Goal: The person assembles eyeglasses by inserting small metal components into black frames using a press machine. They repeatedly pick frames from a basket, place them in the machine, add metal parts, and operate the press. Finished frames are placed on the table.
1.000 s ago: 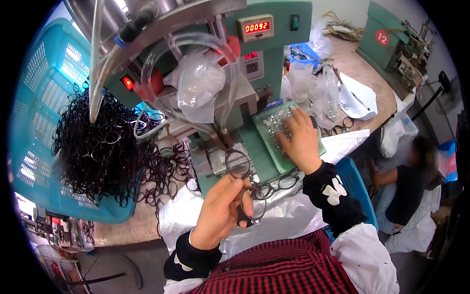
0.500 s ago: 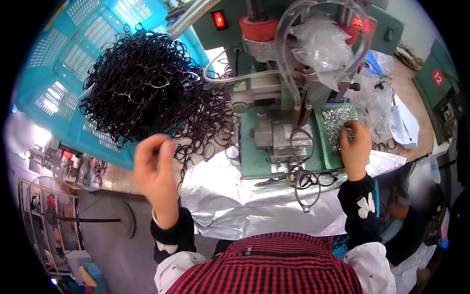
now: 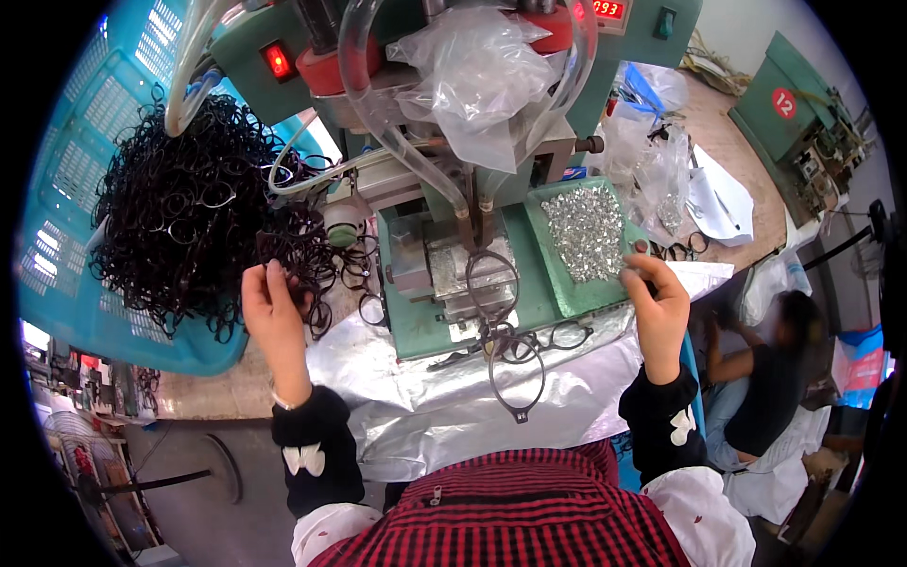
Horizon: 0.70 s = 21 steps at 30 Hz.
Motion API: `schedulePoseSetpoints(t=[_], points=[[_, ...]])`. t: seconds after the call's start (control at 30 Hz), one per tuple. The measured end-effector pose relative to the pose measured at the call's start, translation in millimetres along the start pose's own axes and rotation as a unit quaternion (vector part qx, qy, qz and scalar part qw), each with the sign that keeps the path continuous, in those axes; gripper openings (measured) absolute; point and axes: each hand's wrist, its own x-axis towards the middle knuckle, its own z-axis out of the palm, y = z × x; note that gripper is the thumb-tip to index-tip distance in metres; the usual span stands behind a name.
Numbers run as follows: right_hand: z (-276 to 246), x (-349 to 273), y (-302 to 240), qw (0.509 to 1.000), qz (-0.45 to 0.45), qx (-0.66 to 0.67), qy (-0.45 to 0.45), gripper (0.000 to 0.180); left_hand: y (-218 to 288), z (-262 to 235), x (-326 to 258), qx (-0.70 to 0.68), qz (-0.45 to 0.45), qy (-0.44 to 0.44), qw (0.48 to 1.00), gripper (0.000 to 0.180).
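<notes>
My left hand (image 3: 277,321) is at the near right edge of a heap of dark eyeglass frames (image 3: 170,208). Its fingers are curled together among the loose frames, and what they grip is hidden. At the right edge of a green tray (image 3: 570,300) of small silvery metal pieces (image 3: 584,231), my right hand (image 3: 660,312) has thumb and forefinger pinched; anything between them is too small to make out. Between my hands, a dark eyeglass frame (image 3: 543,383) hangs at the front of a green bench machine (image 3: 402,326), one rim up against its metal block.
A blue plastic basket (image 3: 203,359) backs the heap. Clear tubes and a plastic bag (image 3: 472,80) hang before the machine. Silver foil (image 3: 397,416) covers the near table edge. Paper with a pen (image 3: 720,203) lies right. Another person (image 3: 779,378) sits at far right.
The whole view has shifted, so the machine sits further left. My left hand has moved in to the frames beside the heap. My right hand has drawn back from the metal pieces to the tray's edge.
</notes>
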Motion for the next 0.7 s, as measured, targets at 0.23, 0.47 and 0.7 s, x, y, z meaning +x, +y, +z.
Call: schedulePoseSetpoints(t=[0.23, 0.47, 0.7], points=[[87.5, 38.1, -59.2, 0.985, -0.075, 0.11, -0.112, 0.014, 21.8, 8.8, -19.5, -0.085, -0.045, -0.091, 0.991, 0.017], [102.3, 16.6, -73.5, 0.975, -0.182, 0.097, -0.077, 0.012, 5.8, 7.5, -65.4, -0.168, -0.094, -0.046, 0.98, 0.011], [124.0, 5.8, -94.9, 0.944, -0.049, 0.294, -0.139, 0.024, 93.2, 29.5, -58.9, -0.27, 0.149, -0.072, 0.949, 0.009]])
